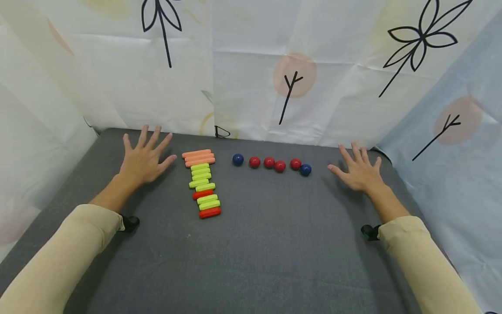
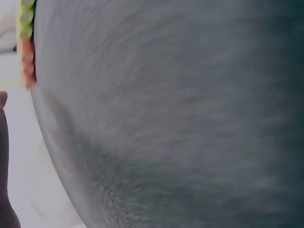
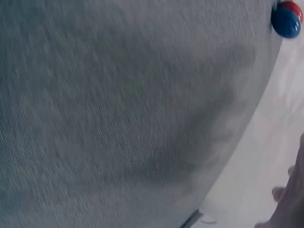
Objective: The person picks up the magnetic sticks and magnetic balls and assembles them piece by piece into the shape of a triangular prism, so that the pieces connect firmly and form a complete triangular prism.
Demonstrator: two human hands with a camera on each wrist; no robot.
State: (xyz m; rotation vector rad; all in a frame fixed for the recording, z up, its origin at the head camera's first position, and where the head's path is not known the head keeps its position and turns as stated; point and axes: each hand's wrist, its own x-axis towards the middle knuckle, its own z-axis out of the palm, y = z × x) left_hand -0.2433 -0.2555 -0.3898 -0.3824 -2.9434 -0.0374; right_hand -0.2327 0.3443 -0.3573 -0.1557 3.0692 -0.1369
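Observation:
My left hand [image 1: 142, 161] is held out with spread fingers, left of a column of short coloured sticks. Orange sticks [image 1: 198, 158] form the column's top, yellow-green sticks [image 1: 201, 175] run below, and a red stick [image 1: 209, 212] lies at the near end; another red stick [image 1: 202, 194] sits among the green ones. To the right of a loose row of balls, my right hand [image 1: 361, 171] also has its fingers spread and holds nothing. Nearest to it is a dark blue ball [image 1: 305, 169], touching or close to a red ball [image 1: 296, 164]. The wrist views catch only part of each hand.
More red balls [image 1: 269, 162] and a second blue ball [image 1: 238, 159] continue the row leftward. Everything lies on a grey cloth-covered table [image 1: 251, 253]. A patterned white curtain [image 1: 243, 96] hangs along the back edge, with more fabric at both sides.

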